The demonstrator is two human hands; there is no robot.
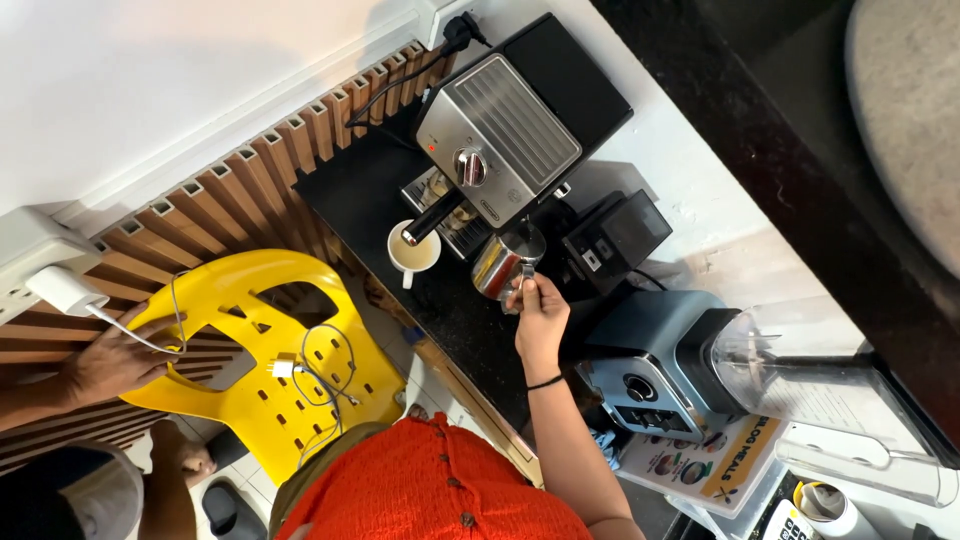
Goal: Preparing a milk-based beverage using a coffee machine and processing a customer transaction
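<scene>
Beside espresso machine (500, 130), right hand (541, 315) gripping steel jug (505, 262) handle, left hand (115, 360) flat on yellow chair (250, 350)

Right hand on the steel milk jug at the espresso machine

The right hand (541, 315) grips the handle of the steel milk jug (503, 262), which stands on the black worktop (370, 190) beside a white cup (413, 250) under the espresso machine (500, 130). The left hand (115, 360) rests on the back of a yellow plastic chair (250, 340), where a white charger cable (320, 375) lies. A grey blender (690, 365) stands right of the jug.
</scene>
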